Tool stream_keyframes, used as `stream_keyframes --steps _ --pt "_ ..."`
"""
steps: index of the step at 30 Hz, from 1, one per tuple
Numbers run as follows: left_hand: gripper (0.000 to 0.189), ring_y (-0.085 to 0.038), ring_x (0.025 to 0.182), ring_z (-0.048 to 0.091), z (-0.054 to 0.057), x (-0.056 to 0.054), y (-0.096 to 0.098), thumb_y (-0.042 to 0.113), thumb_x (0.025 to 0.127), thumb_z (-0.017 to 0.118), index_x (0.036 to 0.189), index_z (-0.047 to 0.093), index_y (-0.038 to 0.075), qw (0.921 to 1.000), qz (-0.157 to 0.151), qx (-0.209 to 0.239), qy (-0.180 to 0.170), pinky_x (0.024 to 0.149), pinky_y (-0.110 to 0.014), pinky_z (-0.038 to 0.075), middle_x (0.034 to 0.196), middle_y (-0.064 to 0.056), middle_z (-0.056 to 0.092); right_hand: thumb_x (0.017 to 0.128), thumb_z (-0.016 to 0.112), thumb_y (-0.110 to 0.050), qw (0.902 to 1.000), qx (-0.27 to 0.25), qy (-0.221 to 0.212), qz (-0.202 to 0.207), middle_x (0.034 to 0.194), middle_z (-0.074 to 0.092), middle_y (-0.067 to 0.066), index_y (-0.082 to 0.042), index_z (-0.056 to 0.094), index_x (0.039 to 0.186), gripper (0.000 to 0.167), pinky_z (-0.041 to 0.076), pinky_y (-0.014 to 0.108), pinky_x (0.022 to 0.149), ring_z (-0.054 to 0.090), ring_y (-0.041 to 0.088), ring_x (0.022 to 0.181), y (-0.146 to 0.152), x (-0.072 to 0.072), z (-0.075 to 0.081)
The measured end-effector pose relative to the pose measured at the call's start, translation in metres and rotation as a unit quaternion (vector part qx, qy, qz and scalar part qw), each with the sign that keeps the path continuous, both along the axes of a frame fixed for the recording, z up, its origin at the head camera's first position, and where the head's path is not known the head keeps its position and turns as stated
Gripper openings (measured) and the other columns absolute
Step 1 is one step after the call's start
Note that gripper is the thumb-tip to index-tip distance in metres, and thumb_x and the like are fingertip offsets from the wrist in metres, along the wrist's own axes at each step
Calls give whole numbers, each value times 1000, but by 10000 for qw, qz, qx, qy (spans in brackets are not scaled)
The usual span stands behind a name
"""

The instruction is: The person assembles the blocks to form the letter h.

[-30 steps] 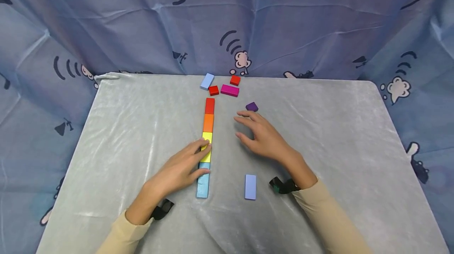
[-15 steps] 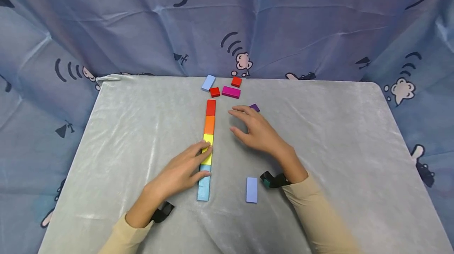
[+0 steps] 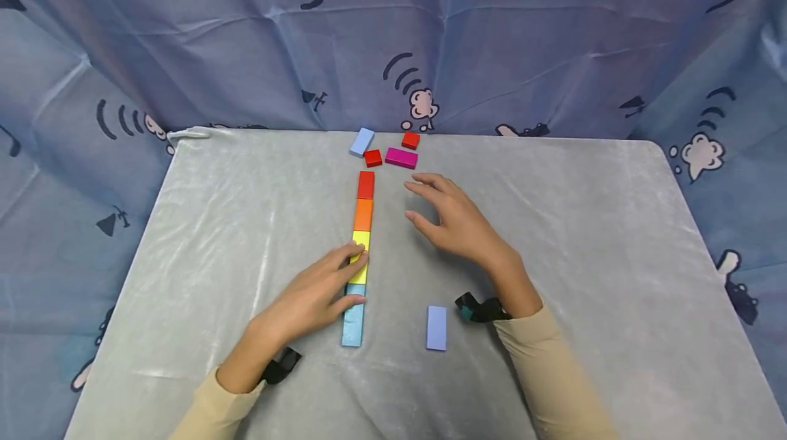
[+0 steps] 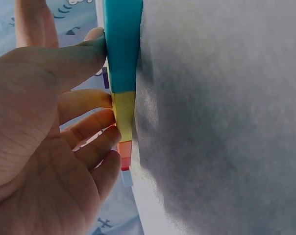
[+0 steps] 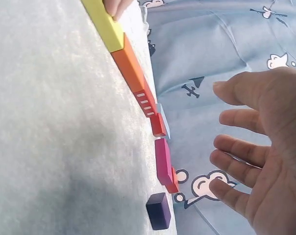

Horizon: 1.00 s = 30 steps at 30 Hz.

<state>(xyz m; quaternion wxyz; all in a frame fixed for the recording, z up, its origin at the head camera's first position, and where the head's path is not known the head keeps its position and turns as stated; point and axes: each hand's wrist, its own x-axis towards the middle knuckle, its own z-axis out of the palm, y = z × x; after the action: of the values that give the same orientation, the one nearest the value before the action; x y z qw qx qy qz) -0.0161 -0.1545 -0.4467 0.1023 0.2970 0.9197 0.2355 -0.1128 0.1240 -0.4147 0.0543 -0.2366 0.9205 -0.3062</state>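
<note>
A straight row of blocks runs away from the person: a light blue block (image 3: 352, 325), a yellow block (image 3: 360, 238), an orange block (image 3: 363, 214) and a red block (image 3: 365, 185). My left hand (image 3: 316, 291) lies along this row, its fingertips touching the yellow part and its thumb at the light blue block. The left wrist view shows these fingers only gently bent. To the right of the row, my right hand (image 3: 461, 221) hovers with spread, relaxed fingers and holds nothing. It hides a dark purple block (image 5: 159, 211) from the head view.
Beyond the row lie a magenta block (image 3: 402, 158), a small red block (image 3: 373, 158), another red block (image 3: 410, 140) and a pale blue block (image 3: 362, 142). A periwinkle block (image 3: 436, 328) lies near the right wrist. Behind the grey-covered table (image 3: 615, 221) hangs a blue patterned curtain (image 3: 522, 37).
My right hand has shifted slightly left, then farther from the person and back right, now covering the purple block in the head view. My left hand has stayed on the row.
</note>
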Motion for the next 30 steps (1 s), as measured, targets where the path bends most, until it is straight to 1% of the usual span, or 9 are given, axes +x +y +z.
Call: stream_keyframes --steps 6,11,16,20,25,30 --pt "71 -28 151 48 1 -2 0 34 96 79 155 53 3 10000 31 -4 -14 123 -43 46 162 -12 50 100 72 -23 10000 -28 59 5 158 53 15 -8 59 151 55 40 57 126 49 34 148 1 -2 2" --pt "72 -29 151 49 2 -1 -1 32 95 81 154 54 2 10000 50 2 73 122 -44 47 160 -13 51 100 73 -22 9997 -111 212 44 156 54 16 -6 61 149 53 41 58 125 51 36 147 1 -3 -4" --pt "72 -30 150 50 0 1 -1 32 94 82 153 54 2 9999 0 41 111 121 -44 48 160 -13 52 100 73 -22 9997 -128 218 45 155 55 18 -5 61 148 53 41 58 125 51 37 147 3 -1 -8" --pt "71 -29 150 49 -1 3 -1 33 96 80 154 54 3 10000 -2 43 62 122 -44 47 161 -13 51 99 73 -20 9995 -148 289 42 155 55 19 -4 61 148 52 42 58 124 52 37 146 4 0 -9" --pt "70 -28 152 48 1 3 -2 35 97 79 155 53 4 10000 64 -25 -45 123 -43 47 162 -11 50 100 73 -21 9991 -119 384 113 155 55 18 -5 62 148 52 42 57 124 53 36 145 2 -1 -7" --pt "71 -27 152 48 1 1 -1 35 97 78 155 52 4 10000 11 -53 -68 123 -43 46 163 -11 49 100 73 -23 9996 -2 281 19 156 55 16 -7 61 149 52 41 56 125 52 35 146 2 0 -6"
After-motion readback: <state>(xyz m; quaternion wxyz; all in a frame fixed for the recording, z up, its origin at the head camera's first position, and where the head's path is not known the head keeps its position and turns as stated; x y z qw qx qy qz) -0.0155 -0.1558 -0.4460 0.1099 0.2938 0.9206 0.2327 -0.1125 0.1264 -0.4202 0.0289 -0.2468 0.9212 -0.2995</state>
